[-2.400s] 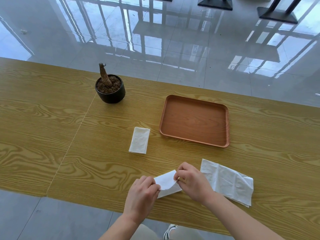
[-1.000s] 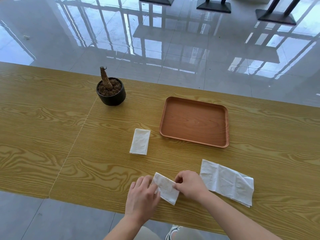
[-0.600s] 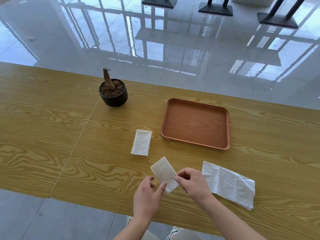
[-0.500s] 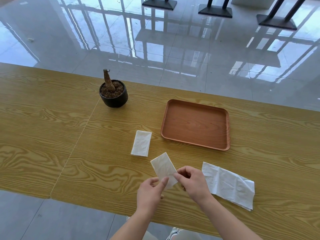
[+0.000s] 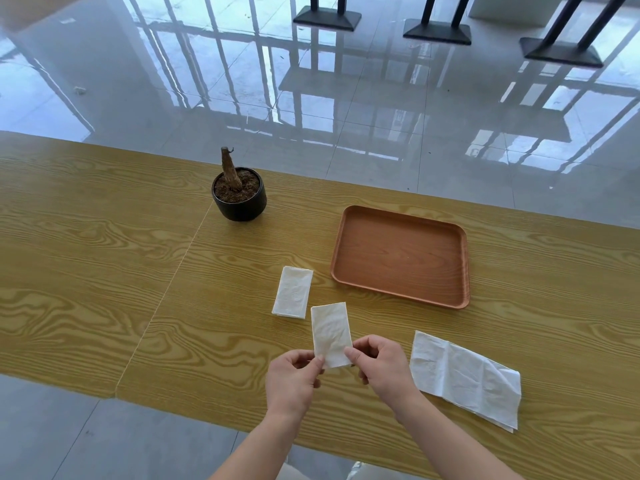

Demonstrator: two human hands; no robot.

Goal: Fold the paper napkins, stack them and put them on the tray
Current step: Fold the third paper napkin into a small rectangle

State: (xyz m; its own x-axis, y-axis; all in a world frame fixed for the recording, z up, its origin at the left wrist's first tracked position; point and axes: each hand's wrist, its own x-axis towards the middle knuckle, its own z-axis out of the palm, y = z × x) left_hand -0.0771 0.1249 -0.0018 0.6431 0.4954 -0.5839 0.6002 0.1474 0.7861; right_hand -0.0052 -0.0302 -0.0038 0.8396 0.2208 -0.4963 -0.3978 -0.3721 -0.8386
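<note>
Paper first: the held napkin (image 5: pixel 330 332) is a small white rectangle, folded narrow, its face lightly crumpled and its long side running away from the person. Both hands have it by the near end. The left hand (image 5: pixel 292 382) pinches the near left corner between thumb and forefinger. The right hand (image 5: pixel 382 367) pinches the near right corner the same way, its other fingers curled under. Whether the far end touches the table (image 5: pixel 86 254) I cannot tell.

Just beyond the grip and a little to its left lies a second folded napkin (image 5: pixel 292 296), flat on the wood, its near corner close beside the held one's far edge. Right of the grip, just past the right hand, a larger napkin (image 5: pixel 464 377) lies spread out and wrinkled. The brown tray (image 5: pixel 398 254) sits farther off, beyond the grip and to its right. A black pot (image 5: pixel 239 202) with a bare stump stands well beyond, to the left.
</note>
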